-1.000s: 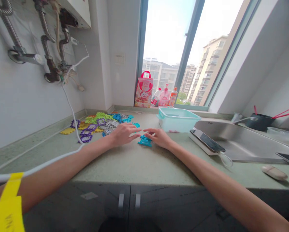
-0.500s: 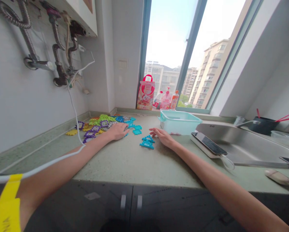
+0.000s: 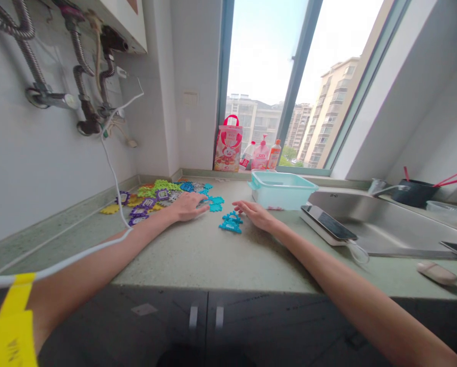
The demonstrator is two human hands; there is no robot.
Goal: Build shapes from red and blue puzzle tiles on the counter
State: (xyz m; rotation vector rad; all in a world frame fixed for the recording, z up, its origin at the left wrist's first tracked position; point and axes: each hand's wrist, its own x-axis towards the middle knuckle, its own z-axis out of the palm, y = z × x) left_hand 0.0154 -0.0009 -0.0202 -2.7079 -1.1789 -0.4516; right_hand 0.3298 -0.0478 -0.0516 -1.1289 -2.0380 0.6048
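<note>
My left hand (image 3: 190, 206) reaches the right edge of a pile of coloured interlocking plastic pieces. Its thumb stands apart from the fingers, whose tips touch or hover by light blue pieces (image 3: 215, 203); I see nothing held. My right hand (image 3: 254, 214) rests on the counter with fingers loosely stretched and apart, empty. Just left of it lie teal interlocking pieces (image 3: 230, 223), close together. Within the pile are purple pieces (image 3: 138, 210), lime green pieces (image 3: 163, 186), yellow pieces (image 3: 109, 209) and grey pieces (image 3: 174, 195). My left hand hides part of the pile.
A mint plastic tub (image 3: 284, 191) stands behind my right hand. Right of it are a phone on a white block (image 3: 326, 224), a steel sink (image 3: 381, 229) and a bar of soap (image 3: 437, 273). A white cable (image 3: 113, 173) hangs across my left forearm. Bottles (image 3: 260, 155) line the windowsill.
My left hand's thumb has spread away from its fingers, and a blue bit seen under its fingertips no longer shows. My right hand stays put. The view has shifted slightly.
</note>
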